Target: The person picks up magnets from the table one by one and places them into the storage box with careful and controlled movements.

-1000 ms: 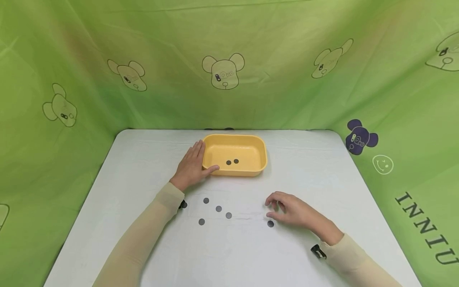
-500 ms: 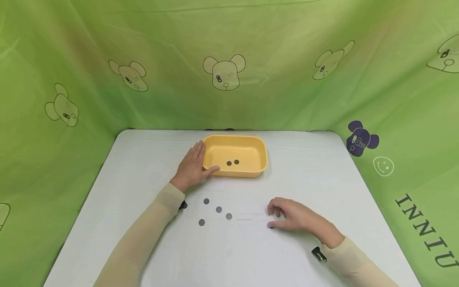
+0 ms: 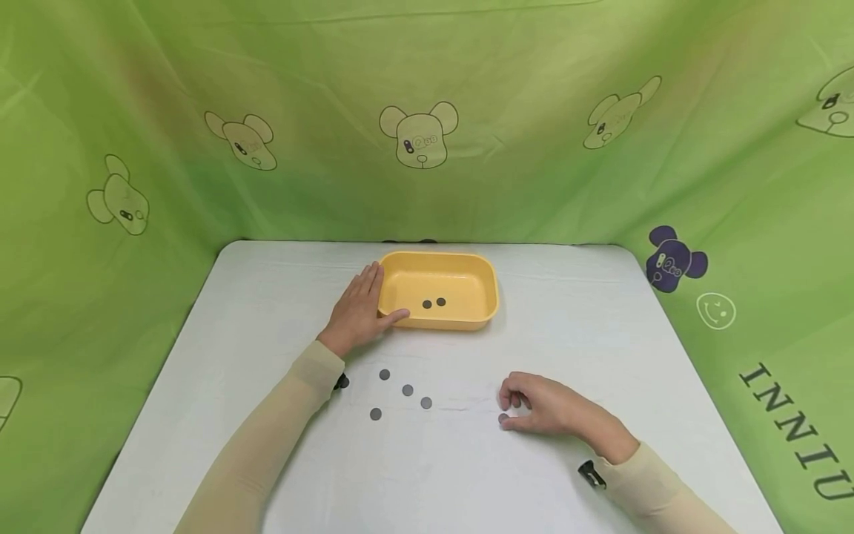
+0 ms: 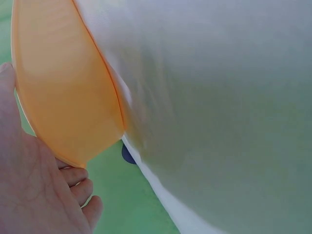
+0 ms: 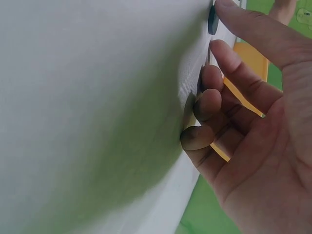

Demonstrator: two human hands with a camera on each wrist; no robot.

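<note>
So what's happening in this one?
A person sits at a white table with small dark discs. The left hand rests against the left end of a yellow tray, thumb on its near rim. Two discs in the tray lie on its floor. The right hand is down on the table, thumb tip touching a lone disc. Four loose discs lie between the arms.

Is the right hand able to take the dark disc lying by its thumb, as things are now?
Probably yes. The right hand rests on the white table with its thumb tip already touching the dark disc, and nothing lies between them. The disc lies flat, so lifting its edge may need care.
</note>
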